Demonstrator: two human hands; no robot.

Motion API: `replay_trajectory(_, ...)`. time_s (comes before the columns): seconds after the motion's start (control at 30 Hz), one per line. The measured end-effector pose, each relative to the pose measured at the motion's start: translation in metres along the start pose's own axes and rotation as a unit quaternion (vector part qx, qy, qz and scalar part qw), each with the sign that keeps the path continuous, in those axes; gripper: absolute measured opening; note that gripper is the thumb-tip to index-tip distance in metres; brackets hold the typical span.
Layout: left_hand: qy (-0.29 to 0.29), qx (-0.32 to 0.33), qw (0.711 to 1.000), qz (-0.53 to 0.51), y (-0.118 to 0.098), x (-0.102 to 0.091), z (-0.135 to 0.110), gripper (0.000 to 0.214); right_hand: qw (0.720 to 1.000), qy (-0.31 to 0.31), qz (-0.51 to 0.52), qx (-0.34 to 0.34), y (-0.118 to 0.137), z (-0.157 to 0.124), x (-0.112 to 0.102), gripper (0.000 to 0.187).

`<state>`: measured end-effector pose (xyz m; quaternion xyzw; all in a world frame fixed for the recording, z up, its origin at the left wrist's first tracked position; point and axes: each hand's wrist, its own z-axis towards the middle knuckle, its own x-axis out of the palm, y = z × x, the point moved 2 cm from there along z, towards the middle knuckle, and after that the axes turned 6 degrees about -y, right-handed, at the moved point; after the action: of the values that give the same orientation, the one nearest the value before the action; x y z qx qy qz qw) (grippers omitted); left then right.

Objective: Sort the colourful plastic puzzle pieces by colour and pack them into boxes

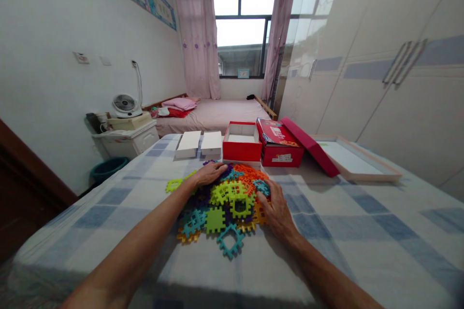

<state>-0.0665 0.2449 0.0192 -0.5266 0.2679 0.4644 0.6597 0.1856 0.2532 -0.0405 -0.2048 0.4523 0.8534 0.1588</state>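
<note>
A heap of plastic interlocking building pieces with notched edges lies in front of me, in lime green, teal, orange, purple and yellow. My left hand (210, 173) rests on the heap's far left side, fingers stretched out over the purple pieces. At the right edge my right hand (276, 206) is cupped against the pile, its thumb apart from the fingers and beside a small teal piece (261, 187). A lime green square piece (215, 220) and a teal open-frame piece (230, 241) lie at the near side. Orange pieces (246, 174) sit between the hands at the back.
Behind the heap stand two white boxes (189, 144), an open red box (241, 149) and a larger red box (282, 155). A red lid (310, 146) leans against it, beside a shallow tray (373, 176). Everything rests on a checked cloth (145, 193).
</note>
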Motion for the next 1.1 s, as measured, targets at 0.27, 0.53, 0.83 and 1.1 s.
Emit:
replay_trajectory(0.27,-0.042,0.011,0.997,0.071,-0.033,-0.003,-0.035,0.048,0.973,0.06,-0.096,-0.203,0.055,-0.001,-0.011,0.052)
replay_trajectory(0.53,-0.129,0.005,0.982,0.142,-0.013,-0.01,-0.046,0.047,0.926,0.189,-0.153,-0.289,0.069,0.014,0.002,0.046)
replay_trajectory(0.83,-0.072,0.026,0.966,0.247,0.03,-0.032,-0.091,0.039,0.951,0.147,-0.216,-0.166,0.009,0.018,-0.041,0.041)
replay_trajectory(1.1,-0.064,-0.036,0.959,0.274,0.073,-0.012,-0.136,0.039,0.916,0.216,-0.141,-0.308,0.092,0.028,0.021,0.053)
